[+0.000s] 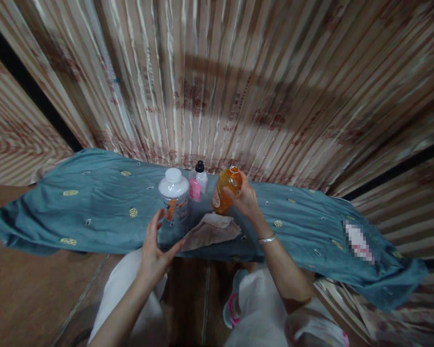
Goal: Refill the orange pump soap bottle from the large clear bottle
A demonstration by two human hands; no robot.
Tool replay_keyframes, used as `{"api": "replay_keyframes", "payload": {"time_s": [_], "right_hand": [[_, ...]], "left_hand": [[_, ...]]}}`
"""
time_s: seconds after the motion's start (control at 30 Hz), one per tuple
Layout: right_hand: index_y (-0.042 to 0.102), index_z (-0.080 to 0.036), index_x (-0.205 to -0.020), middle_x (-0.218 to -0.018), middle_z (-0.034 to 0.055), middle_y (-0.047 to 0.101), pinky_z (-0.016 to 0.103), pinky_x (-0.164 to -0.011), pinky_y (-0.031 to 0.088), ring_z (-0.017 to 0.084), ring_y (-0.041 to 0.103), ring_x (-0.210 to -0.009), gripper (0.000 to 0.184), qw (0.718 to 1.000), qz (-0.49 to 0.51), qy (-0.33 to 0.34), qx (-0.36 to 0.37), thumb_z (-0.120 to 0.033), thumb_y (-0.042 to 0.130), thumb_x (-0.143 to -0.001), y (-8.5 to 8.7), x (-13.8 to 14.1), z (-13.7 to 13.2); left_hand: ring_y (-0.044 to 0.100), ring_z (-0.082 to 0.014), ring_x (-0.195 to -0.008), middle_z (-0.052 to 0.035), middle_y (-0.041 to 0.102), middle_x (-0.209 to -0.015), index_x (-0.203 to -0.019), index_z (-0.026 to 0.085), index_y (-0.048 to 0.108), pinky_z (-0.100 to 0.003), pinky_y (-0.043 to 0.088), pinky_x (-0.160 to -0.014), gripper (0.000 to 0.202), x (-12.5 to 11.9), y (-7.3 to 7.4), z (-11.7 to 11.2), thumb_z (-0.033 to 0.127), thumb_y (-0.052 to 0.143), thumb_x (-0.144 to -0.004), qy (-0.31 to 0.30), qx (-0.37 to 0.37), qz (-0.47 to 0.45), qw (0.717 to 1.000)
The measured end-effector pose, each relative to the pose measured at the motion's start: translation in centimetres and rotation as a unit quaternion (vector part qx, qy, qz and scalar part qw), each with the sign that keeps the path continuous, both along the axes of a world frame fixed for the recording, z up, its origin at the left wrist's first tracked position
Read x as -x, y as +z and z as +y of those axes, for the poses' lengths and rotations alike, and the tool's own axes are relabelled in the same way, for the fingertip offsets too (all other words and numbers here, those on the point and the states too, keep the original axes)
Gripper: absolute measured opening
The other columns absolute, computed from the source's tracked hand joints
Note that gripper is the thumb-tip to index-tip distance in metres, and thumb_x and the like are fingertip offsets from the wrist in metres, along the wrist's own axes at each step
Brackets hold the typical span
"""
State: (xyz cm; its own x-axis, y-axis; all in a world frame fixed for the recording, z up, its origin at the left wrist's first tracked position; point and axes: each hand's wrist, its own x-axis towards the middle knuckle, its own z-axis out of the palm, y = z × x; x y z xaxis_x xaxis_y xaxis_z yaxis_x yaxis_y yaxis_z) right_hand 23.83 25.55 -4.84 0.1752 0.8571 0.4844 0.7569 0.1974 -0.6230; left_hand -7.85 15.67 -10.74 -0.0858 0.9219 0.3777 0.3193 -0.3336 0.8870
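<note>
My right hand [245,195] is wrapped around an orange, see-through bottle [222,193], which leans a little to the right over the cloth-covered surface. With thumb and fingers spread, my left hand [157,250] hovers in front of a white tub-like bottle [173,188] with an orange mark on its label; nothing is in it. Between the two bottles, slightly farther back, stands a small clear bottle [198,180] with a black cap and pink label. A crumpled beige rag [213,231] lies before them, by my left thumb.
A blue-green cloth [104,193] with yellow patterns covers the long, narrow surface. Pleated striped curtains [217,86] hang right behind it. A pixelated pale item [359,241] lies at the right end. Below are my legs and a tiled floor [188,308].
</note>
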Motion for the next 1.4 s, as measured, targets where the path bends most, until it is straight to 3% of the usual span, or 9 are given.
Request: {"api": "replay_keyframes", "payload": {"time_s": [0.17, 0.27, 0.33, 0.43, 0.5, 0.67, 0.9, 1.1, 1.4], "right_hand": [[0.041, -0.011, -0.166, -0.17, 0.0312, 0.051, 0.068, -0.129, 0.043, 0.043, 0.051, -0.159, 0.099, 0.998, 0.006, -0.036, -0.057, -0.071, 0.069, -0.093, 2.2, 0.5, -3.2], [0.051, -0.022, -0.162, -0.167, 0.0213, 0.059, 0.066, -0.131, 0.043, 0.037, 0.052, -0.159, 0.079, 0.99, -0.02, 0.007, -0.14, -0.066, 0.067, -0.099, 3.7, 2.9, -5.0], [0.06, -0.025, -0.155, -0.16, 0.0165, 0.066, 0.06, -0.131, 0.045, 0.033, 0.057, -0.155, 0.062, 0.987, -0.036, 0.067, -0.14, -0.062, 0.062, -0.105, 4.7, 5.6, -5.2], [0.068, -0.021, -0.147, -0.153, 0.0158, 0.072, 0.054, -0.128, 0.048, 0.032, 0.064, -0.147, 0.056, 0.987, -0.061, 0.122, -0.084, -0.058, 0.062, -0.106, 6.0, 9.8, -3.6], [0.072, -0.022, -0.143, -0.15, 0.0137, 0.074, 0.052, -0.127, 0.049, 0.031, 0.066, -0.144, 0.052, 0.989, -0.08, 0.122, -0.028, -0.057, 0.066, -0.105, 6.8, 12.2, -1.7], [0.078, -0.016, -0.129, -0.134, 0.0176, 0.08, 0.047, -0.116, 0.053, 0.033, 0.071, -0.131, 0.053, 0.99, -0.091, 0.111, 0.008, -0.058, 0.08, -0.096, 7.7, 15.6, 1.9], [0.08, -0.019, -0.114, -0.12, 0.0124, 0.083, 0.037, -0.107, 0.053, 0.027, 0.071, -0.121, 0.03, 0.988, -0.086, 0.122, 0.041, -0.044, 0.081, -0.098, 7.8, 16.4, 1.7], [0.08, -0.018, -0.111, -0.119, 0.0119, 0.083, 0.035, -0.105, 0.051, 0.026, 0.07, -0.117, 0.025, 0.982, -0.088, 0.158, 0.061, -0.04, 0.078, -0.1, 8.3, 15.9, 1.8], [0.08, -0.019, -0.121, -0.112, 0.0033, 0.085, 0.026, -0.093, 0.052, 0.018, 0.075, -0.103, 0.028, 0.953, -0.135, 0.255, 0.096, -0.04, 0.072, -0.105, 10.0, 14.4, 2.8]], "left_hand": [[0.037, -0.0435, -0.169, -0.0203, 0.04, -0.179, -0.174, 0.029, 0.031, -0.065, 0.037, -0.136, 0.122, 0.2, 1.4, 2.1, 0.052, 0.099, -0.075, 0.044, -0.036, -0.006, 0.998], [0.03, -0.0434, -0.173, -0.0217, 0.033, -0.183, -0.176, 0.029, 0.026, -0.063, 0.029, -0.139, 0.134, -0.2, 2.6, 4.2, 0.047, 0.105, -0.068, 0.05, -0.044, -0.002, 0.998], [0.026, -0.0432, -0.174, -0.0221, 0.031, -0.183, -0.176, 0.027, 0.025, -0.061, 0.028, -0.14, 0.137, -0.8, 3.3, 5.9, 0.045, 0.105, -0.067, 0.045, -0.043, -0.004, 0.998], [0.028, -0.0444, -0.173, -0.0255, 0.034, -0.181, -0.176, 0.02, 0.025, -0.06, 0.028, -0.14, 0.138, -1.7, 4.0, 8.7, 0.046, 0.104, -0.067, 0.042, -0.052, -0.006, 0.998], [0.035, -0.0448, -0.17, -0.0264, 0.039, -0.178, -0.174, 0.018, 0.028, -0.06, 0.03, -0.14, 0.135, -2.2, 4.0, 10.4, 0.047, 0.104, -0.065, 0.043, -0.06, -0.004, 0.997], [0.056, -0.0443, -0.154, -0.022, 0.059, -0.162, -0.16, 0.019, 0.048, -0.061, 0.044, -0.132, 0.107, -2.5, 3.1, 13.3, 0.036, 0.096, -0.066, 0.064, -0.075, 0.009, 0.995], [0.072, -0.0356, -0.127, -0.0144, 0.072, -0.136, -0.143, 0.021, 0.06, -0.052, 0.061, -0.113, 0.077, -2.8, 2.5, 13.3, 0.032, 0.089, -0.072, 0.065, -0.125, 0.015, 0.99], [0.072, -0.0338, -0.124, -0.0106, 0.072, -0.132, -0.138, 0.024, 0.061, -0.05, 0.063, -0.109, 0.074, -2.9, 2.4, 13.4, 0.035, 0.093, -0.072, 0.071, -0.129, 0.014, 0.989], [0.073, -0.0341, -0.122, -0.01, 0.072, -0.131, -0.139, 0.025, 0.061, -0.049, 0.063, -0.107, 0.078, -2.9, 3.0, 13.0, 0.034, 0.095, -0.07, 0.062, -0.117, 0.011, 0.991]]}}
